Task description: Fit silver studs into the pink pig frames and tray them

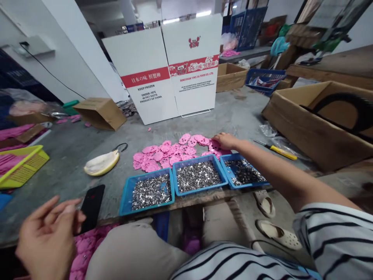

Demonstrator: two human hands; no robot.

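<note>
Flat pink rounded pieces (175,151) with small holes lie in a loose heap on the grey table. At the heap's right end is my right hand (225,140), its fingers curled down on a pink piece (215,146). Three blue trays of small shiny metal parts stand in front of the heap: a left tray (124,198), a middle tray (175,175) and a right tray (223,160), partly behind my forearm. My left hand (49,237), somewhat blurred, hovers at the lower left beside a black phone (93,204). Its fingers are loosely bent and apart, with nothing visible in them.
A white printed carton panel (192,85) stands behind the heap. Left are a yellow oval object (103,163) and a yellow basket (26,171). Right are a yellow-handled screwdriver (282,151) and a large cardboard box (287,112). More pink pieces (84,252) lie beside my leg.
</note>
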